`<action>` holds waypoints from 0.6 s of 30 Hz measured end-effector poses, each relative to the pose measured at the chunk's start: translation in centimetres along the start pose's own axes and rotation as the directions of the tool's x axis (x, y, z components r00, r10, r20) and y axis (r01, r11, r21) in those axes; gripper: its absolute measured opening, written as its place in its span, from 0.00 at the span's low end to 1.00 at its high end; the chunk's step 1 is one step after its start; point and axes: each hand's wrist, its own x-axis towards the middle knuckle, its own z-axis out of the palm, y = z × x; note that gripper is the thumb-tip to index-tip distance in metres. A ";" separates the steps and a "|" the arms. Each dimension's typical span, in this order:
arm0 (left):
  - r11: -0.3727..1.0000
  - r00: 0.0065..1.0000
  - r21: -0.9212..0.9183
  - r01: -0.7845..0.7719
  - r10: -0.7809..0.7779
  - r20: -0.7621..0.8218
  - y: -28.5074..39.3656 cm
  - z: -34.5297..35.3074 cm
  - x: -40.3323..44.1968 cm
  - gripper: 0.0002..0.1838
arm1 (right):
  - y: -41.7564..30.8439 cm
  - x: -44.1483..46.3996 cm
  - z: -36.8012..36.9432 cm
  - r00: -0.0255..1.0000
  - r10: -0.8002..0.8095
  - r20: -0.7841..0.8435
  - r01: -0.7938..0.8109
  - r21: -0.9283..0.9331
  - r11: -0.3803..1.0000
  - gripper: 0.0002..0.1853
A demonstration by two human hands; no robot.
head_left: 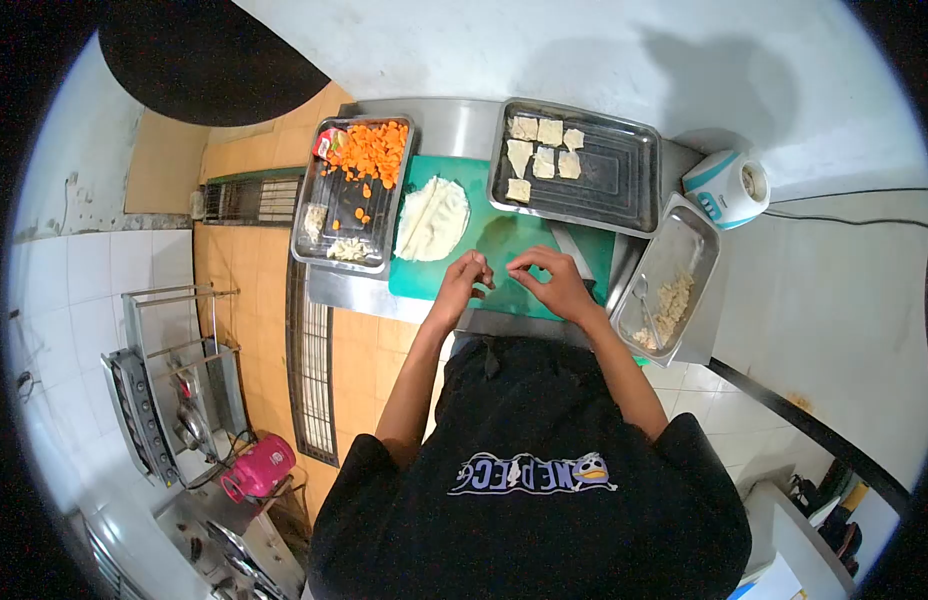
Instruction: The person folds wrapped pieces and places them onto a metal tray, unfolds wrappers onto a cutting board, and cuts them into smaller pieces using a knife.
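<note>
Both hands are over the near part of a green cutting board point(414, 281). My left hand point(468, 279) has its fingers curled, thumb near the fingertips. My right hand point(552, 278) is pinched, its fingertips close to the left ones. Whatever is between the fingers is too small to make out. Left of the hands lies a pale, flat stack of dough sheets point(432, 220). A knife point(572, 250) rests on the board by my right hand. Beyond it, a dark tray point(624, 170) bears several pale dough pieces point(550, 133).
At the left, a metal tray point(329, 195) holds sliced carrots point(377, 150), a red packet point(329, 144) and chopped bits. To the right are a deep metal pan point(699, 240) with pale filling and a spoon, and a white-blue appliance point(726, 190). A stove point(144, 410) stands at the lower left.
</note>
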 end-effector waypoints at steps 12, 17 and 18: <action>0.792 0.915 0.466 -0.394 0.384 0.123 5.6 -7.5 14.0 0.11 | -0.1 0.7 2.6 0.951 0.251 -0.178 -0.263 -0.045 0.964 0.09; 0.750 0.857 0.443 -0.491 0.509 0.088 7.1 -9.7 20.0 0.10 | -0.3 1.3 4.3 0.918 0.316 -0.238 -0.329 -0.015 0.944 0.09; 0.656 0.843 0.574 -0.490 0.523 0.123 7.8 -10.0 20.5 0.10 | -0.2 1.4 4.8 0.911 0.326 -0.254 -0.337 0.003 0.942 0.09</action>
